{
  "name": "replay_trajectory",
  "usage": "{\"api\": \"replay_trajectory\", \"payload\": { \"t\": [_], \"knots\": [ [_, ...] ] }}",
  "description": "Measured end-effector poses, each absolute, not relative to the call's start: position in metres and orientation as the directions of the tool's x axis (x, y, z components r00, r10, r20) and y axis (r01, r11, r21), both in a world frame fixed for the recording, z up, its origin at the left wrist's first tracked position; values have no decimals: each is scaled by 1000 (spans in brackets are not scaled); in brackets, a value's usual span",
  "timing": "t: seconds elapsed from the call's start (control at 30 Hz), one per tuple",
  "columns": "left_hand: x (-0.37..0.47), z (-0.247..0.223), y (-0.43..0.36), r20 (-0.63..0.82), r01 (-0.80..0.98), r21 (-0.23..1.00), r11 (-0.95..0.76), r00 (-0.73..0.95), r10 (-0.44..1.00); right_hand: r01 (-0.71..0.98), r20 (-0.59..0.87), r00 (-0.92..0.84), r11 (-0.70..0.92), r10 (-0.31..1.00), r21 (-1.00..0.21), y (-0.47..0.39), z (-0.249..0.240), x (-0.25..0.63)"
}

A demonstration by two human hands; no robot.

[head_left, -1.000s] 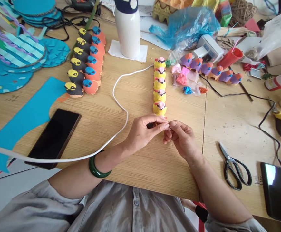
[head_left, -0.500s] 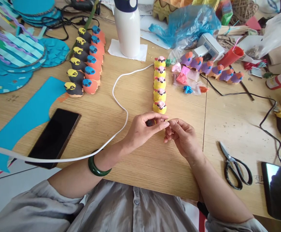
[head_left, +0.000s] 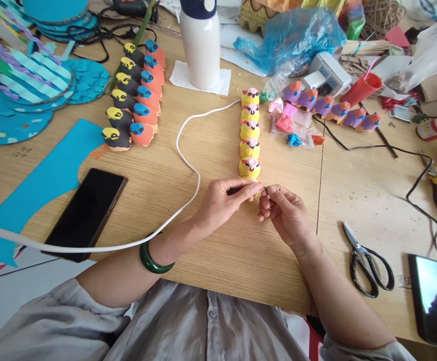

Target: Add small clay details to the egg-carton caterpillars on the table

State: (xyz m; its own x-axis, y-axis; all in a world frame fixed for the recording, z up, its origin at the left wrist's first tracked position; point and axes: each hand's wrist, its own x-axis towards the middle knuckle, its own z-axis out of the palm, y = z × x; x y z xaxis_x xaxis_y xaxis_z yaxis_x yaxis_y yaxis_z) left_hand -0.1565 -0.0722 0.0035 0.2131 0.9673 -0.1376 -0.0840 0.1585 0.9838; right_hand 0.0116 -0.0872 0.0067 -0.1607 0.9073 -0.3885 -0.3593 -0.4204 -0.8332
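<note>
A row of yellow bumps with pink and black clay on top (head_left: 249, 131) runs away from me near the middle of the table. My left hand (head_left: 224, 203) is at its near end, thumb and fingers pinched round dark clay that shows partly between them. Beside it, my right hand (head_left: 284, 210) pinches a tiny dark bit between thumb and forefinger, its other fingers curled. The two sets of fingertips are close together, just over the nearest bump, which they mostly hide.
Black and orange bump rows (head_left: 143, 120) stand at the left, near a phone (head_left: 85, 213) and white cable (head_left: 188, 150). A white bottle (head_left: 200, 47) stands behind. Pink clay packets (head_left: 288, 120), a purple row (head_left: 323, 106), scissors (head_left: 365, 260) and another phone (head_left: 434, 301) lie rightward.
My fingertips have drawn slightly apart, and a small dark bit now shows at my right fingertips. The whole view has shifted a little.
</note>
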Motion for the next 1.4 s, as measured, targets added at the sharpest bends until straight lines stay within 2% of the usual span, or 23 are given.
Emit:
{"api": "replay_trajectory", "payload": {
  "t": [0.13,0.27,0.37,0.57,0.87,0.97,1.17,1.4],
  "knots": [
    [-157,3,-71,-292,-265,895,359,263,920,-340,-378,-142,-404,915,-849,-88,7,11],
    [-158,6,-68,-356,-416,772,481,344,869,-339,-379,-118,-396,918,-854,-88,7,11],
    [-157,9,-68,-350,-463,730,503,379,857,-359,-375,-94,-383,922,-851,-88,6,11],
    [-154,11,-67,-351,-541,684,489,344,871,-357,-382,-89,-387,920,-850,-88,4,12],
    [-158,11,-64,-380,-700,479,529,378,844,-354,-375,-77,-377,924,-856,-87,3,12],
    [-159,14,-64,-381,-710,472,522,370,847,-362,-368,-80,-371,926,-855,-87,3,12],
    [-160,15,-66,-286,-744,498,444,343,895,-354,-361,-84,-366,929,-861,-88,4,11],
    [-159,15,-66,-327,-719,517,463,334,884,-342,-375,-77,-377,924,-860,-88,4,12]
  ]
}}
